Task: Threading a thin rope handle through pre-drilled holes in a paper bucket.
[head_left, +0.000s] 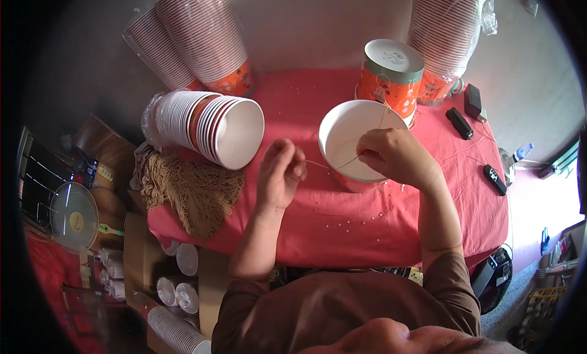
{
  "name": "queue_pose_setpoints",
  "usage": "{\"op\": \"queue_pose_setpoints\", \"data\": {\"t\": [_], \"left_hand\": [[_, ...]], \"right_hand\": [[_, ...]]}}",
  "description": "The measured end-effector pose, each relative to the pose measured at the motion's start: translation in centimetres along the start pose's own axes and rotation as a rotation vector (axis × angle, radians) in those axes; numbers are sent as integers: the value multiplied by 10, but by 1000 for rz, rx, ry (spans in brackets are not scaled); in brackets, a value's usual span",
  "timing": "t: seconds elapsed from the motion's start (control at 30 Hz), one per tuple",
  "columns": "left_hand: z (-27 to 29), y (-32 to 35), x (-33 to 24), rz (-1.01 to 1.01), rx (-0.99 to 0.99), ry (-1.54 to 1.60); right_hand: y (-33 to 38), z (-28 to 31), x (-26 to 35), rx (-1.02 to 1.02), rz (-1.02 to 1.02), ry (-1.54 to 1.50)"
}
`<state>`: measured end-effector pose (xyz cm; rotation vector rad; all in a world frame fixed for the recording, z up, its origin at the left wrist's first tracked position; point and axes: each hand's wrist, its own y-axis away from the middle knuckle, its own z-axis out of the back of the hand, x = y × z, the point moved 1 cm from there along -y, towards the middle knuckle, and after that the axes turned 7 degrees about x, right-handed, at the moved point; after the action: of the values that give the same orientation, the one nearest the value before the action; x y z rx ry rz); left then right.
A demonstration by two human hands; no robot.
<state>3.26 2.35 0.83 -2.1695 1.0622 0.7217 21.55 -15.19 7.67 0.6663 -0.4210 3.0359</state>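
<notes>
In front of me stands a paper bucket point(342, 134), white inside and orange outside, its mouth tilted toward me. A thin pale cord point(317, 164) runs from my left hand to the bucket's near rim. My left hand point(281, 170) is left of the bucket, fingers curled and pinched on that cord. Over the right side of the mouth, my right hand point(394, 152) is closed, pinching a tan stretch of cord inside the rim. More cord rises from behind this hand to the far rim. The fingertips are partly hidden.
A heap of tan cords point(189, 189) hangs over the table's left edge beside nested buckets point(238, 134). Behind are wrapped bucket stacks point(205, 36) and an upturned bucket point(391, 72). Small white bits dot the red tablecloth point(306, 231). Black devices point(458, 122) lie at right.
</notes>
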Motion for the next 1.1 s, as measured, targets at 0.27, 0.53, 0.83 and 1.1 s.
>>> {"op": "queue_pose_setpoints", "data": {"t": [0.27,0.53,0.83,1.1], "left_hand": [[-38,-14,-7,76,1,-723],[-59,-16,-5,166,162,-906],[-43,-10,1,196,212,-760],[-28,-15,-2,254,74,-461]], "right_hand": [[-2,1,14,-122,130,-20],[-4,5,21,-221,183,-48],[-11,-4,19,-254,214,-82],[-9,2,29,-241,237,-9]]}}
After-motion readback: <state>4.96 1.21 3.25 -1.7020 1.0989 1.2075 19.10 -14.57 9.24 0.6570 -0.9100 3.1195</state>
